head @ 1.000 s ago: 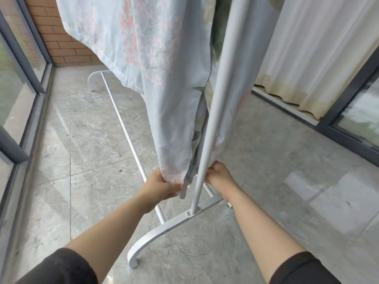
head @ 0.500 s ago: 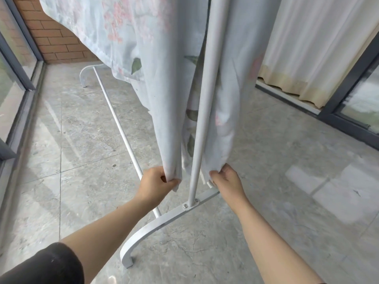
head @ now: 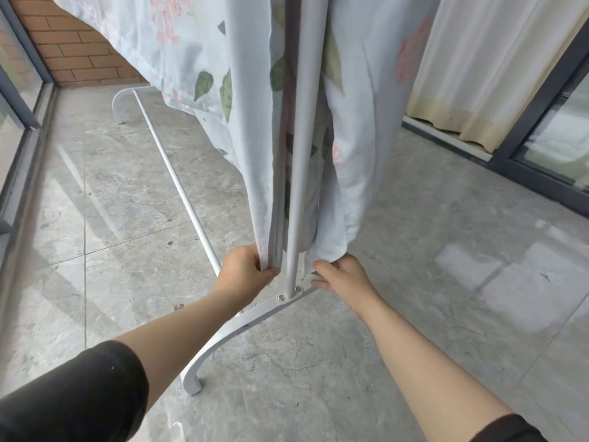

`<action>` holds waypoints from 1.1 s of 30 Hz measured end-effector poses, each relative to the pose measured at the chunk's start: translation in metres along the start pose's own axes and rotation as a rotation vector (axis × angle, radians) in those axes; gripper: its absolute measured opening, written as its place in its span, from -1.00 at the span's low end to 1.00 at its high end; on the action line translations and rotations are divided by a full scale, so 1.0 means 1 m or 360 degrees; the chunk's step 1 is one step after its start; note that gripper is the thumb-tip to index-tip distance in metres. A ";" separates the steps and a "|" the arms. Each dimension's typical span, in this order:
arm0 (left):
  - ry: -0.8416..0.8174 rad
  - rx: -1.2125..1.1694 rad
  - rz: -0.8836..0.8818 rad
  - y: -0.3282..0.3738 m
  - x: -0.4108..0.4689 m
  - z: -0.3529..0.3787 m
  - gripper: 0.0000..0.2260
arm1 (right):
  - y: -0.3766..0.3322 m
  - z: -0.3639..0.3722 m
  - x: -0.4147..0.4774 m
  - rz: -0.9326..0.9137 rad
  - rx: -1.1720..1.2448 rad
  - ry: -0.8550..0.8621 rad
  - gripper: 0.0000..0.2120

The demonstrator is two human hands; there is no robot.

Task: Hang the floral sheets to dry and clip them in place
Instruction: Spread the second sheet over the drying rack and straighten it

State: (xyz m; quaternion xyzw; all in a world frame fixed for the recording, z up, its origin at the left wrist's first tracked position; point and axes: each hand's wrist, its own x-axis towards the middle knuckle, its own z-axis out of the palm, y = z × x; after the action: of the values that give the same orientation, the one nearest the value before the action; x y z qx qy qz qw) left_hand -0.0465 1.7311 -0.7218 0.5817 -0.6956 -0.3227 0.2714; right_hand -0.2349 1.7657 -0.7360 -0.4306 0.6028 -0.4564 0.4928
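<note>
A: While the brick wall (head: pixel 73 49) and the rack's lower rail (head: pixel 172 173) fill the left side, where does the floral sheet (head: pixel 191 52) sit?

B: It is draped over the top of the rack, which is out of view. It falls in two layers almost to the floor (head: pixel 127 218), one on each side of the upright pole (head: pixel 302 138).

A: And the left hand (head: pixel 245 269)?

B: It is clenched round the bottom hem of the left layer, just left of the pole and above the curved foot (head: pixel 255 317). I'd say it pulls downward to smooth out wrinkles and keep the hem off the floor.

A: The right hand (head: pixel 342 277)?

B: It is just right of the pole, pinching the corner of the other layer at its fingertips, with the fingers nearly straight. Holding both hems level looks like a way to even the two sides, so the sheet won't slide off before a clip goes on. No clip shows yet.

A: Further right?

B: A pale curtain (head: pixel 494 59), well apart from the sheet.

A: What has changed over the last second?

B: A second ago the left layer was bunched and twisted above the left hand, and the right hand sat partly behind the pole. Now that layer falls straight and taut, and the right hand is clear of the pole. Both hands have kept their grips at much the same height.
</note>
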 end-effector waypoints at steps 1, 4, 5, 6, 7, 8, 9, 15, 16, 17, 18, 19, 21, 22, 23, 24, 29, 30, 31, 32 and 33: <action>-0.0006 -0.0033 -0.0007 -0.001 -0.001 0.001 -0.83 | 0.000 0.001 0.000 0.0025 0.0023 0.0009 -0.84; -0.0019 -0.0148 -0.0034 -0.004 -0.006 0.003 -0.87 | 0.000 0.003 -0.001 0.0113 0.0121 -0.0012 -0.83; -0.0020 -0.0159 -0.0024 -0.005 -0.007 0.003 -0.88 | 0.002 0.003 0.000 0.0136 0.0156 -0.0024 -0.83; -0.0014 -0.0156 -0.0012 -0.006 -0.007 0.003 -0.88 | 0.003 0.004 0.000 0.0151 0.0165 -0.0028 -0.83; 0.0001 -0.0147 -0.0005 -0.007 -0.006 0.004 -0.87 | 0.004 0.005 0.001 0.0145 0.0153 -0.0030 -0.83; 0.0022 -0.0143 -0.0011 -0.009 -0.004 0.005 -0.88 | 0.005 0.006 0.002 0.0129 0.0128 -0.0026 -0.84; 0.0042 -0.0151 -0.0025 -0.011 -0.003 0.006 -0.90 | 0.005 0.007 0.002 0.0105 0.0109 -0.0023 -0.84; -0.0005 -0.0026 -0.0143 -0.020 0.005 0.013 -0.86 | 0.008 0.014 0.004 0.0051 0.0101 -0.0019 -0.82; -0.0016 -0.0031 -0.0163 -0.021 0.008 0.014 -0.87 | 0.009 0.014 0.005 0.0043 0.0095 -0.0015 -0.83; -0.0024 -0.0039 -0.0176 -0.021 0.009 0.014 -0.88 | 0.010 0.014 0.005 0.0035 0.0098 -0.0012 -0.84; -0.0031 -0.0040 -0.0187 -0.021 0.011 0.015 -0.89 | 0.010 0.015 0.006 0.0032 0.0097 -0.0004 -0.85; -0.0036 -0.0037 -0.0186 -0.021 0.012 0.016 -0.89 | 0.010 0.014 0.007 0.0032 0.0095 0.0008 -0.85; -0.0044 -0.0054 -0.0192 -0.020 0.014 0.020 -0.89 | 0.011 0.015 0.008 0.0042 0.0060 0.0023 -0.84; -0.0059 -0.0104 -0.0207 -0.019 0.015 0.023 -0.90 | 0.012 0.016 0.009 0.0053 0.0054 0.0017 -0.82; -0.0079 -0.0185 -0.0225 -0.018 0.016 0.027 -0.91 | 0.012 0.016 0.010 0.0068 0.0079 0.0001 -0.81; -0.0094 -0.0279 -0.0249 -0.017 0.016 0.031 -0.92 | 0.012 0.017 0.010 0.0080 0.0114 -0.0015 -0.82; -0.0144 -0.0749 -0.0331 -0.015 0.015 0.030 -0.93 | 0.010 0.016 0.011 0.0129 0.0341 -0.0034 -0.79; -0.0169 -0.0784 -0.0332 -0.016 0.016 0.028 -0.94 | 0.010 0.017 0.011 0.0142 0.0375 -0.0048 -0.79; -0.0195 -0.0811 -0.0330 -0.017 0.016 0.026 -0.94 | 0.010 0.017 0.011 0.0156 0.0385 -0.0059 -0.79; -0.0210 -0.0822 -0.0331 -0.018 0.017 0.025 -0.93 | 0.010 0.018 0.011 0.0168 0.0361 -0.0060 -0.78; -0.0211 -0.0827 -0.0329 -0.018 0.017 0.025 -0.91 | 0.010 0.018 0.011 0.0167 0.0315 -0.0047 -0.77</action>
State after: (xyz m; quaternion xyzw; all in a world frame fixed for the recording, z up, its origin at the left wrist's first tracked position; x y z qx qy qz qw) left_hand -0.0571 1.7156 -0.7517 0.5382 -0.5427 -0.5534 0.3310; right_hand -0.2190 1.7551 -0.7492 -0.3544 0.5691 -0.4809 0.5649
